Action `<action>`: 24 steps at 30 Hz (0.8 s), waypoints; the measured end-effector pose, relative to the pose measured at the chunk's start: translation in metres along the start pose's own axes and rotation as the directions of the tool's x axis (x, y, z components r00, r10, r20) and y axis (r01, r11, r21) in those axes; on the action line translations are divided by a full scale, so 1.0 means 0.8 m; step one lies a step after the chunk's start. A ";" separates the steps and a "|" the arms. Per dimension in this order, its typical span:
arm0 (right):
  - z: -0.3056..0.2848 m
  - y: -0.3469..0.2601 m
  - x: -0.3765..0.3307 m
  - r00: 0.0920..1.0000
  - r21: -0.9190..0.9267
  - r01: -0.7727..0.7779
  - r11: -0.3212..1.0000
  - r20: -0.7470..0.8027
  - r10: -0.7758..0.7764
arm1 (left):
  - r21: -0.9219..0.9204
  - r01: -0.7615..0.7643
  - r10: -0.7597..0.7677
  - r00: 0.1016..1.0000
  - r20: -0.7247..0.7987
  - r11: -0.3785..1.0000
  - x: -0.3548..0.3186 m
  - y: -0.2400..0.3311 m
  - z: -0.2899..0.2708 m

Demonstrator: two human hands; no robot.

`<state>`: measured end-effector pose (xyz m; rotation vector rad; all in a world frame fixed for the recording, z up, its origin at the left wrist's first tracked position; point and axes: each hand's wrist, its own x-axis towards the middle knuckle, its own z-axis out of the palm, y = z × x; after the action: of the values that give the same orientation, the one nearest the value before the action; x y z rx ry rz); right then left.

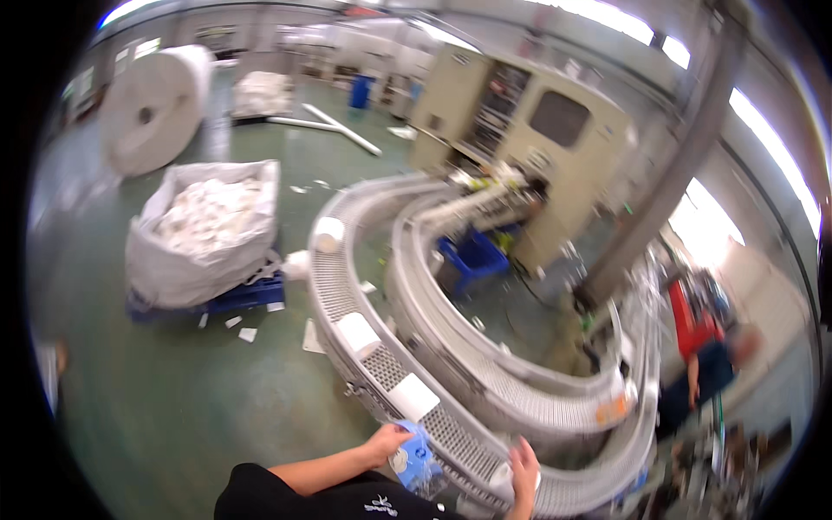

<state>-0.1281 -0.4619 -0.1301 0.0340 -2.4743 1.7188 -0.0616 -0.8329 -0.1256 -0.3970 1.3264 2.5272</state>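
Note:
My left hand is closed on the edge of a blue printed plastic bag with clear parts, held at the near side of the conveyor. My right hand is farther right over the same conveyor, its fingers stretched upward and somewhat blurred. Right behind it lies a white roll, partly covered by the hand; whether they touch, I cannot tell. Other white rolls, among them a near one and one behind it, lie spaced along the curved conveyor belt.
An inner conveyor loop runs beside the outer one. Beyond stands a beige machine with a blue crate below it. At left, a white bulk sack rests on a blue pallet. A co-worker is at right.

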 end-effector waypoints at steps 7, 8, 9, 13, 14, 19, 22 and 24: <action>0.167 -0.182 -0.100 0.800 0.001 0.335 0.942 0.528 -0.285 | 0.206 0.129 -0.169 0.967 0.190 0.970 -0.005 -0.006 0.034; 0.170 -0.176 -0.110 0.839 -0.024 0.293 0.956 0.486 -0.245 | 0.257 0.153 -0.211 0.953 0.219 0.954 -0.006 -0.009 0.038; 0.170 -0.170 -0.121 0.872 -0.049 0.248 0.968 0.447 -0.201 | 0.301 0.175 -0.253 0.936 0.244 0.937 -0.009 -0.014 0.041; 0.148 -0.139 -0.156 0.977 -0.005 0.120 0.993 0.178 -0.117 | 0.180 0.526 -0.556 0.767 0.322 0.831 0.003 -0.041 0.047; 0.141 -0.121 -0.169 0.989 0.019 0.103 0.995 0.107 -0.104 | 0.250 0.535 -0.590 0.726 0.354 0.807 0.003 -0.047 0.052; 0.109 -0.093 -0.258 0.958 0.145 -0.063 0.987 -0.267 0.100 | 0.511 0.584 -0.770 0.388 0.506 0.630 -0.007 -0.077 0.103; 0.091 -0.082 -0.320 0.778 0.300 -0.184 0.936 -0.538 0.326 | 0.554 0.658 -0.814 0.162 0.558 0.510 -0.031 -0.084 0.168; 0.065 -0.082 -0.360 0.549 0.352 -0.268 0.897 -0.709 0.442 | 0.599 0.593 -0.794 0.117 0.597 0.538 -0.053 -0.089 0.211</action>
<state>0.1589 -0.5491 -0.1212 -1.0515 -1.6884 1.5961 -0.0174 -0.6581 -0.0721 0.2383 0.6709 1.3159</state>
